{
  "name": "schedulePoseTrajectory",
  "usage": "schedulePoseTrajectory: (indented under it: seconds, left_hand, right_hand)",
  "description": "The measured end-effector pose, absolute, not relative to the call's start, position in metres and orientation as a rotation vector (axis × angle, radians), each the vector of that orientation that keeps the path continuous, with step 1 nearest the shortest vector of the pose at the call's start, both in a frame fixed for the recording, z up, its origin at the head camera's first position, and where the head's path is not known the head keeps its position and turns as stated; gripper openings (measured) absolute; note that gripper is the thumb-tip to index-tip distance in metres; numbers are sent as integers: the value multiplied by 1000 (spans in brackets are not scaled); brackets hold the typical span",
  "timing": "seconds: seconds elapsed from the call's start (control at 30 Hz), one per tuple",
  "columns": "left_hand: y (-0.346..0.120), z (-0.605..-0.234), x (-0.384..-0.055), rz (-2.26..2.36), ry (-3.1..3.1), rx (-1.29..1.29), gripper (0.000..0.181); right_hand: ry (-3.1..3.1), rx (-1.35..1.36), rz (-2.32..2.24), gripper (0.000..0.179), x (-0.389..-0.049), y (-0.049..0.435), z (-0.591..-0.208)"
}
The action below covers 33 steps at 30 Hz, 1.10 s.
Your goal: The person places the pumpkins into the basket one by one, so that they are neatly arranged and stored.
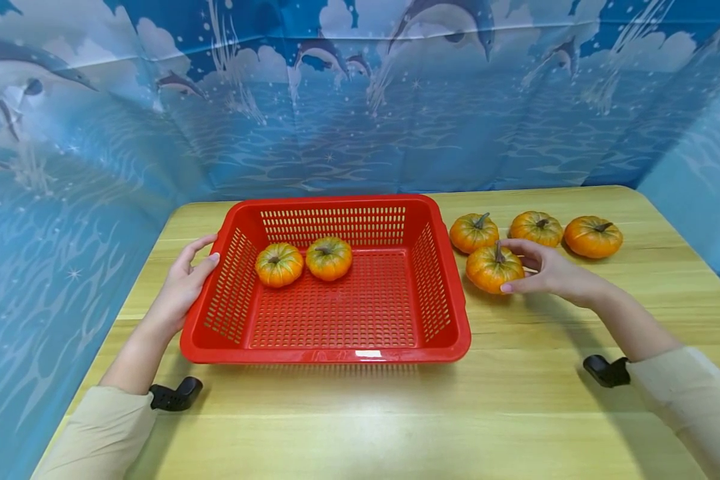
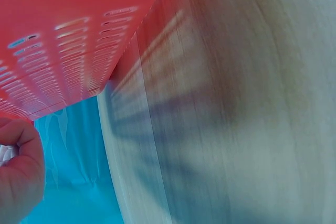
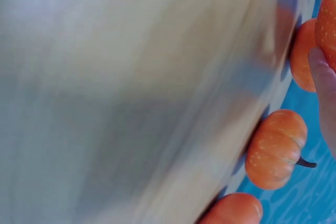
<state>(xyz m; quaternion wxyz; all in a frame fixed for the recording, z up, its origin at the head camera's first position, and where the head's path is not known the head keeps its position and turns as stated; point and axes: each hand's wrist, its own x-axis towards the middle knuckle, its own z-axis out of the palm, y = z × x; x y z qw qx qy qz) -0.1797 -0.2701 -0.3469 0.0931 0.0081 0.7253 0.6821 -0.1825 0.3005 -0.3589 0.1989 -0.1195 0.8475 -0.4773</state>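
Observation:
My left hand [image 1: 181,287] grips the left rim of a red plastic basket [image 1: 324,355], its thumb over the edge. In the left wrist view, the slotted basket wall [image 2: 68,40] rises beside the curled fingers [image 2: 26,156]. Two small orange pumpkins, one [image 1: 279,265] beside the other [image 1: 329,259], sit inside toward the back left. To the right of the basket, my right hand [image 1: 549,272] holds another pumpkin [image 1: 491,272] between thumb and fingers, stem up. The right wrist view catches just part of this held pumpkin [image 3: 328,22] at its edge.
Behind the held pumpkin, three more stand on the wooden table [image 1: 360,427]: a left one [image 1: 473,235], a middle one [image 1: 535,230] and a right one [image 1: 594,239]. A blue dolphin-print curtain [image 1: 348,147] hangs along the back and sides.

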Motion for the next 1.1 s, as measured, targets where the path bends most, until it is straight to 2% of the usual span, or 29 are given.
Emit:
schedulePoseTrajectory:
  seconds: [1.1]
  left_hand:
    - [-269,-346,-180,2024,2149,20,60]
  right_hand:
    - [2397,-344,-1422,76,-210,289,-288]
